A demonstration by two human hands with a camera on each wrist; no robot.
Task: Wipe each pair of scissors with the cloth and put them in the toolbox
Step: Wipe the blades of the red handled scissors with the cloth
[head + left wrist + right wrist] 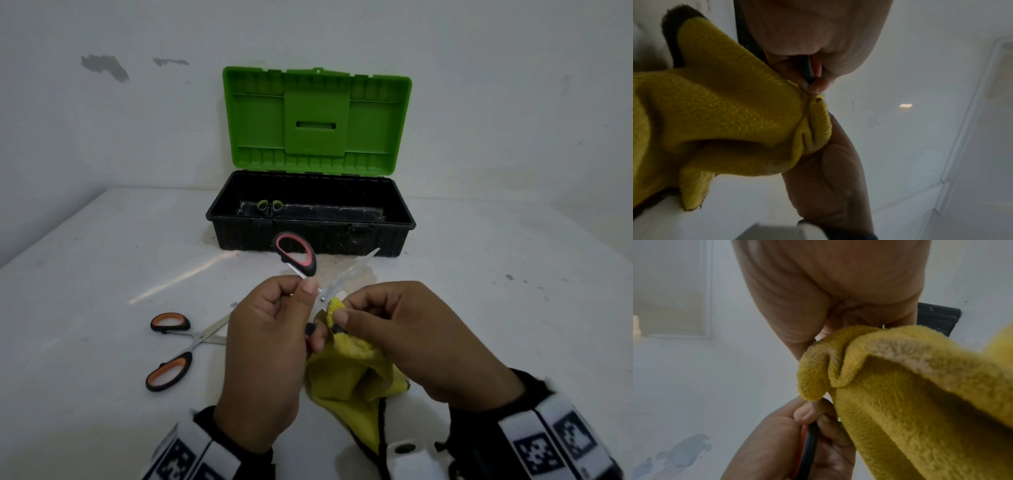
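Observation:
My left hand (274, 329) grips a pair of scissors with black and pink handles (296, 253), held spread above the table, one blade (356, 269) pointing up to the right. My right hand (394, 325) pinches the yellow cloth (346, 373) around the scissors near the pivot. The cloth (725, 105) hangs below both hands, and in the right wrist view the cloth (910, 394) fills the right side. An orange-handled pair of scissors (174, 349) lies spread on the table to the left. The open toolbox (311, 236), black with a green lid (317, 116), stands behind, with green-handled scissors (270, 205) inside.
The white table (102, 274) reaches to a white wall behind the toolbox. Grey marks dot the table at the right (509, 277). Both wrists wear bands with black and white markers (555, 442).

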